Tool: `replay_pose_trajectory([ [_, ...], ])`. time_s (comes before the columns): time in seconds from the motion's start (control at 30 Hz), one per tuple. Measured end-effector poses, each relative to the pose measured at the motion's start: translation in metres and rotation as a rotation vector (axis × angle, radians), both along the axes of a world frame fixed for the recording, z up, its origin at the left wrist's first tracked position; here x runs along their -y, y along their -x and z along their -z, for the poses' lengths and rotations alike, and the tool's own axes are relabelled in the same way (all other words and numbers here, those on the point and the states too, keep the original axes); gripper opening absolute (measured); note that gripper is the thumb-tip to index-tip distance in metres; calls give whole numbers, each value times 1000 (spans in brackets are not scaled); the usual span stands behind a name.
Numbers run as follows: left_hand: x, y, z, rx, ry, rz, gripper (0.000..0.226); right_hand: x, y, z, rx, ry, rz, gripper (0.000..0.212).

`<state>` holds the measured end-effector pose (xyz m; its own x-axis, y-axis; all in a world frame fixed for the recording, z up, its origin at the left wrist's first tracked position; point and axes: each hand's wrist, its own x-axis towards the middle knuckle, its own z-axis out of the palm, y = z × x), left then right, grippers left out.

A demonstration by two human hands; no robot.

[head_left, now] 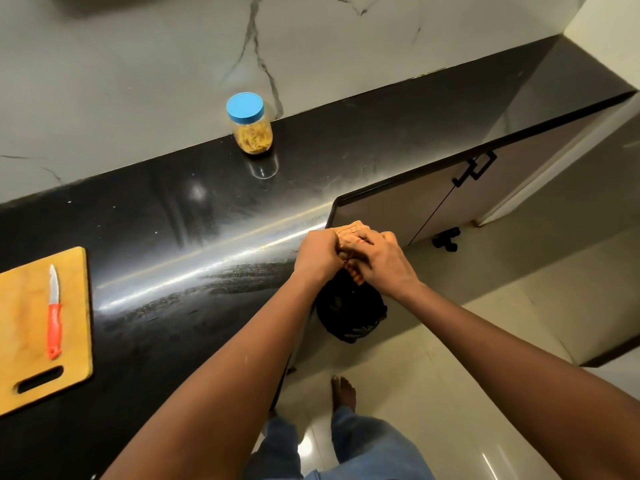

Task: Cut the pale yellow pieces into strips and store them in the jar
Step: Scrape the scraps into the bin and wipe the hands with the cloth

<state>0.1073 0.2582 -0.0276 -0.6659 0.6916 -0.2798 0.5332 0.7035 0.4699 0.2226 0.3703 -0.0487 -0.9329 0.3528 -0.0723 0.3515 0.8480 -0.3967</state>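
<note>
Head view, looking down past both forearms.

Hands: my read is that the left hand (320,254) and the right hand (381,261) are pressed together just past the counter's front edge, at about 3 o'clock from frame centre. The fingers of both are curled and overlap one another. I cannot tell whether anything is caught between them or whether they only clasp each other.

Directly under the hands, at 6 o'clock from them, sits a black bag-lined bin (349,317) on the tiled floor (485,323).

Task item: the jar (250,124) stands upright on the black countertop (207,237), near the back edge by the marbled wall (138,81), at 11 o'clock from the hands and well apart from them. Its blue lid (245,105) is on. Yellow strips (255,138) fill the lower part of the jar.

Left side, at 9 o'clock in the frame: a wooden cutting board (20,306), partly cut off by the frame edge, with its handle slot toward me. A knife (53,313) with a red-orange handle lies flat on it, blade pointing to 12 o'clock. I see no pale pieces on the board.

At 2 o'clock from the hands are cabinet doors (398,209) with a black handle (474,168). At 6 o'clock in the frame there is a bare foot (343,393) on the floor and blue trouser legs (363,445).
</note>
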Motion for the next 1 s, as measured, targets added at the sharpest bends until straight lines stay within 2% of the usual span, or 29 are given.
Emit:
replay_pose_trajectory([
  [0.23,-2,9,-4,58,-60,-37,17,-9,6,-7,-56,25,14,37],
  [0.4,17,23,-16,194,-136,-71,20,-6,19,-18,-86,66,5,35],
  [0.5,35,37,-33,289,-196,-92,19,1,35,-37,-153,98,-11,29],
  [0.63,82,65,-60,327,-235,-190,23,38,71,-57,-274,161,-89,23],
  [0.73,140,88,-76,309,-165,-256,19,93,104,-57,-289,244,-198,24],
  [0.83,207,106,-83,275,7,-317,15,165,129,-51,-268,256,-349,26],
  [0.93,271,111,-82,224,208,-387,12,238,143,-44,-202,224,-449,28],
  [1.0,305,108,-74,222,288,-454,10,280,146,-43,-142,140,-500,39],
])
